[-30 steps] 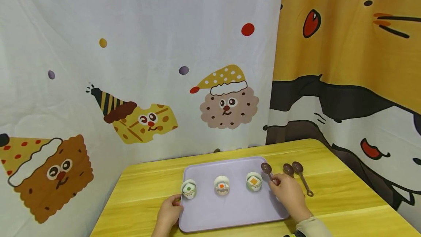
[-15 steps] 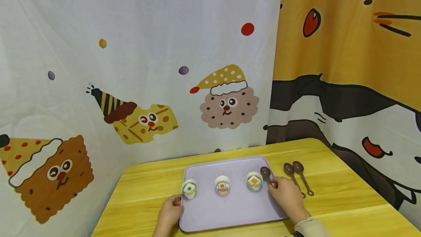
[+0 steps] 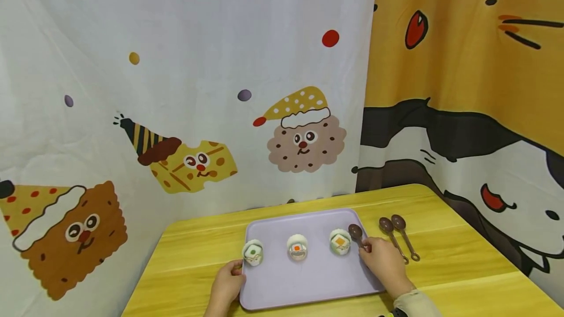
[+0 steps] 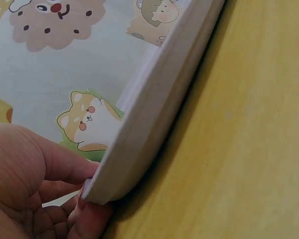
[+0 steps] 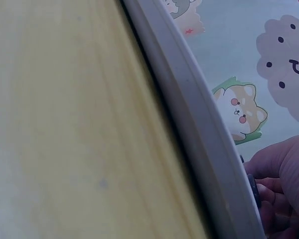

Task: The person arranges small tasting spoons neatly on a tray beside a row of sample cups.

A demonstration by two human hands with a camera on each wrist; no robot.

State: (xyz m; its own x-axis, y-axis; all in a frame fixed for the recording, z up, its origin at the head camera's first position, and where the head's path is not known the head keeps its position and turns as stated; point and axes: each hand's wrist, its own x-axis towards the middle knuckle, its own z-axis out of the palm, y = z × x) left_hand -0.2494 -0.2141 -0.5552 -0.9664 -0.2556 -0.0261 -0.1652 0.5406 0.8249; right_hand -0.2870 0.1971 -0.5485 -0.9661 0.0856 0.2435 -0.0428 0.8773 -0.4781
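Note:
My left hand [image 3: 226, 286] pinches the left edge of a lilac tray [image 3: 304, 285]; in the left wrist view its thumb and fingers grip the tray rim [image 4: 139, 124]. My right hand [image 3: 387, 264] pinches a brown spoon [image 3: 355, 232] by its handle at the tray's right side, with the bowl pointing away from me. In the right wrist view only a dark bit of the spoon [image 5: 254, 190] shows between the fingers. The tray bears a row of small printed cups: a left cup [image 3: 253, 253], a middle cup [image 3: 297, 247] and a right cup [image 3: 340, 242], close to the spoon.
Two more brown spoons lie side by side on the yellow wood-grain table [image 3: 449, 248], right of the tray: one spoon [image 3: 386, 225] and another spoon [image 3: 399, 222]. A printed cartoon curtain [image 3: 198, 38] hangs behind the table.
My right hand has moved the spoon slightly left and down onto the tray's right side, away from the two other spoons. My left hand has stayed at the tray edge.

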